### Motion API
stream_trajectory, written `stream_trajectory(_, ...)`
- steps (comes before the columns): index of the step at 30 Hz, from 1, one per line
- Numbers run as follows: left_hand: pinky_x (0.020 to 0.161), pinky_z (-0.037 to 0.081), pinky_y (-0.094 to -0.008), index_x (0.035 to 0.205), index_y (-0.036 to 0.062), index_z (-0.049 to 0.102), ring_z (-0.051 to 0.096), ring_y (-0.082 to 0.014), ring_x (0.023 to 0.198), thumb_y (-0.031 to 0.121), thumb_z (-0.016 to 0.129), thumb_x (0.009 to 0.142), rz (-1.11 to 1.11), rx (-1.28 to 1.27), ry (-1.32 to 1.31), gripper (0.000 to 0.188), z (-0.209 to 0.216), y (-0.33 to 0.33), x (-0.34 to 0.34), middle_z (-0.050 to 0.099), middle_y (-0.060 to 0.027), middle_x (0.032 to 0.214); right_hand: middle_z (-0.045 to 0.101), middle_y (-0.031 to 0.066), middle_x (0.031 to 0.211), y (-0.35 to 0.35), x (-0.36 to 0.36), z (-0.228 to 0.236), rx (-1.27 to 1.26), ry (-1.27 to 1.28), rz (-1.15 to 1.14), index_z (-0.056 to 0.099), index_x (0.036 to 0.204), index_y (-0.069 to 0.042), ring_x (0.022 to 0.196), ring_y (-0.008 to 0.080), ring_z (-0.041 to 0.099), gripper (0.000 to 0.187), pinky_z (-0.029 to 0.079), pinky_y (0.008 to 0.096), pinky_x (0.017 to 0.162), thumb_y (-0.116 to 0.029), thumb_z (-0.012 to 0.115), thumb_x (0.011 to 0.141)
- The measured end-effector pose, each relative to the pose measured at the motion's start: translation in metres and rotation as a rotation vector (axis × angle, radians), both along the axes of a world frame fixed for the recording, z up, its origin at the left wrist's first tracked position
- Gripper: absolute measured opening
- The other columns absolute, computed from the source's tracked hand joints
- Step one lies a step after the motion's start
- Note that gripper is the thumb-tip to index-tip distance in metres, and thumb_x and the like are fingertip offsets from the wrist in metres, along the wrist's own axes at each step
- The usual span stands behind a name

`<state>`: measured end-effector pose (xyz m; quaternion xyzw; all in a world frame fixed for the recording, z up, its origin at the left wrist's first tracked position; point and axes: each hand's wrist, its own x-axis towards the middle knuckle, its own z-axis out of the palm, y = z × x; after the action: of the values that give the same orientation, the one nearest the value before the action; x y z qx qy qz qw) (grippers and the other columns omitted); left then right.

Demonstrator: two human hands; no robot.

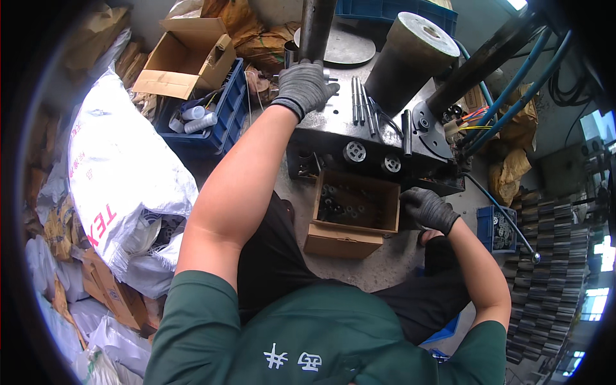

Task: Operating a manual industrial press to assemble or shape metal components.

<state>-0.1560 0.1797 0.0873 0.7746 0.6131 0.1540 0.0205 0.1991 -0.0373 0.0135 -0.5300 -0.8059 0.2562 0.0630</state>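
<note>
My left hand [300, 88], in a grey knit glove, lies at the foot of a dark metal post [317, 29] on the machine table [324, 125]. Its thumb stands apart from the fingers; metal pins show on either side, and what lies under the palm is hidden. My right hand [428, 208], gloved alike, hangs beside the right wall of an open cardboard box [346, 239]. Its fingers are curled, and anything inside them is hidden. Small dark and metal parts [346, 208] lie in that box. Several slim metal rods [360, 106] rest on the table between my hands.
A large metal cylinder [414, 61] and blue hoses [513, 96] stand at the back right. Leftward are a blue crate [224, 122], an open carton [186, 58] and a big white sack [122, 167]. A ball-ended lever [513, 228] juts out near stacked metal pieces [545, 263].
</note>
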Motion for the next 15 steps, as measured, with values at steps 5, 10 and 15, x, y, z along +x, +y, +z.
stream_trajectory(5, 0.100, 0.051, -0.0457, 0.127, 0.0071, 0.066, 0.065, -0.0337, 0.116, 0.048, 0.066, 0.090, -0.302, -0.009, -0.136, 0.055, 0.009, -0.016, 0.018, 0.069, -0.0172, 0.120, 0.068, 0.0248, 0.106, 0.034, -0.026, -0.058, -0.146, -0.201, 0.167, 0.070, 0.110, -0.004, 0.102, 0.0441, 0.065, 0.031, 0.054, 0.0488, 0.089, -0.021, 0.064, 0.084)
stream_trajectory(10, 0.102, 0.050, -0.0486, 0.137, 0.0175, 0.062, 0.066, -0.0364, 0.114, 0.046, 0.067, 0.090, -0.504, -0.324, -0.038, 0.055, -0.006, -0.030, 0.030, 0.069, -0.0179, 0.121, 0.067, 0.0241, 0.123, 0.051, -0.059, -0.131, -0.406, -0.419, 0.216, 0.067, 0.126, -0.008, 0.118, 0.0421, 0.062, 0.044, 0.050, 0.0473, 0.102, -0.028, 0.064, 0.087)
stream_trajectory(15, 0.095, 0.054, -0.0455, 0.126, 0.0190, 0.070, 0.070, -0.0334, 0.109, 0.031, 0.069, 0.084, -0.553, -0.268, 0.019, 0.044, -0.025, -0.031, 0.035, 0.072, -0.0150, 0.118, 0.060, 0.0231, 0.132, 0.047, -0.076, -0.171, -0.356, -0.478, 0.129, 0.061, 0.133, -0.010, 0.125, 0.0405, 0.056, 0.050, 0.045, 0.0458, 0.107, -0.031, 0.064, 0.088)
